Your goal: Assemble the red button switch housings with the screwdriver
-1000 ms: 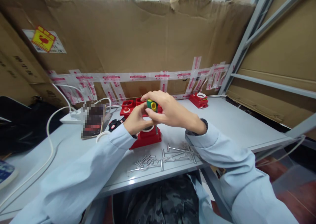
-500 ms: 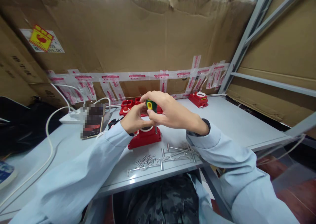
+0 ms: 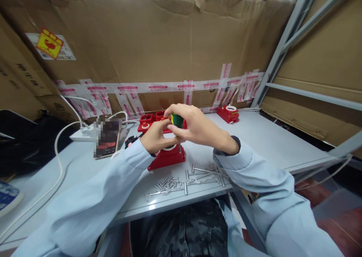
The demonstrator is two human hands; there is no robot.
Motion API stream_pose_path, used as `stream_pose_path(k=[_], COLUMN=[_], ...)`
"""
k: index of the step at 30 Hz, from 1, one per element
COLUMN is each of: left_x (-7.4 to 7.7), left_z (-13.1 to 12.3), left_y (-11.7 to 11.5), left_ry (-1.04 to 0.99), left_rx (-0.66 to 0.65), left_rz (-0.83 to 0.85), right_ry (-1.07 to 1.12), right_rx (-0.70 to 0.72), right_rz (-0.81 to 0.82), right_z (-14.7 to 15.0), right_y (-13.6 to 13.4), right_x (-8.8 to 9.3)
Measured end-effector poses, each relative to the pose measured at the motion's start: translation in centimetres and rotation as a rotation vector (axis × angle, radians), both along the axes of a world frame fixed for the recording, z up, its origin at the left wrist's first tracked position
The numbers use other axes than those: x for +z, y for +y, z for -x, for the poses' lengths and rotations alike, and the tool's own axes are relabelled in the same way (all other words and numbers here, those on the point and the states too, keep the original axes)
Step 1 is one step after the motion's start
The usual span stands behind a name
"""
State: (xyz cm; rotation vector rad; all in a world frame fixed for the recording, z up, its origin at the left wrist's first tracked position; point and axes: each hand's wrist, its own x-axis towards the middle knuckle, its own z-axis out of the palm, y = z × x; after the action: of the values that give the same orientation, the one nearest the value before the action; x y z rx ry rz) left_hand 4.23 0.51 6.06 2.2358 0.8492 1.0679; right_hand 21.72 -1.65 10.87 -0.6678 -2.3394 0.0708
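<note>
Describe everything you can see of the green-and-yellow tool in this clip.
The tool looks like a screwdriver: a rounded, apparently plastic handle, dark green with yellow, and a grey, metal-looking shaft below. It stands roughly upright over the right end of the red housing. The right hand grips the handle; the left hand is close, its contact unclear. I can't make out the tip.

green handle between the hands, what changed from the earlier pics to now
The green handle turned in the right hand: its yellow patch, previously facing the camera, moved to the picture's left. Nothing was let go. The left hand, red base and loose metal pieces stayed about where they were.
</note>
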Motion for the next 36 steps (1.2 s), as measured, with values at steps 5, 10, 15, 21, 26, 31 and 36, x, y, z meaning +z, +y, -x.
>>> stream_pose_path(k=[5,10,15,21,26,31,36], left_x=[0.0,0.0,-1.4,-3.0,-2.5,-2.2,-3.0], left_z=[0.1,0.1,0.5,0.3,0.1,-0.3,-0.6], left_y=[0.0,0.1,0.6,1.1,1.1,1.0,1.2], left_ry=[0.026,0.111,0.440,0.599,0.606,0.767,0.829], left_rx=[-0.160,0.077,-0.059,-0.082,-0.129,-0.100,-0.046], left_rz=[0.036,-0.128,-0.128,-0.171,-0.167,-0.228,-0.277], right_ry=[0.028,0.008,0.034,0.064,0.095,0.139,0.178], right_rx=[0.029,-0.022,0.016,0.038,0.018,-0.008,-0.030], right_rz=[0.027,0.023,0.036,0.019,0.009,0.011,-0.008], right_z=[0.0,0.0,-0.3,-0.3,-0.5,-1.1,-1.5], right_y=[0.1,0.1,0.5,0.2,0.0,-0.1,-0.1], right_x=[-0.1,-0.1,-0.1,0.1,0.5,1.2,1.7])
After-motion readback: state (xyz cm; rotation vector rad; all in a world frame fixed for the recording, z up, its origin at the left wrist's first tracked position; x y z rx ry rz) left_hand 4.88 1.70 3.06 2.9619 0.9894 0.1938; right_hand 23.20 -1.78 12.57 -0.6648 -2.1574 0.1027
